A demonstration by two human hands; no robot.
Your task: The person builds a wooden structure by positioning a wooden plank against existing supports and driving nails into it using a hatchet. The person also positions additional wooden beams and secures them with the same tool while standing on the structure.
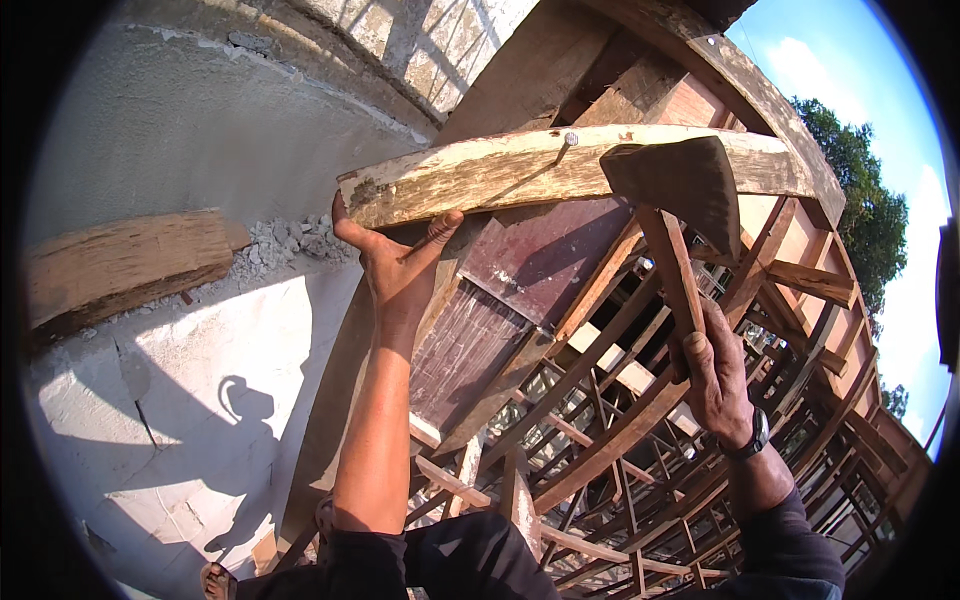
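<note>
My left hand (396, 272) grips the near end of a weathered wooden beam (450, 180) from below, thumb on the underside and a finger at the beam's end. A nail (567, 143) stands up out of the beam, its lower part sunk in the wood. In my right hand (716, 375) is a hatchet (675, 180), held by its wooden handle with the fingers wrapped round. Its broad dark head is raised in front of the beam and hides part of it, right of the nail. Whether head and beam touch, I cannot tell.
At left, a thick timber piece (130, 265) lies by rubble (290, 245) along a concrete wall (220, 140). Dark reddish boards (540, 255) lie under the beam. Timber framing with open gaps drops away below at right. A tree (855, 180) stands beyond.
</note>
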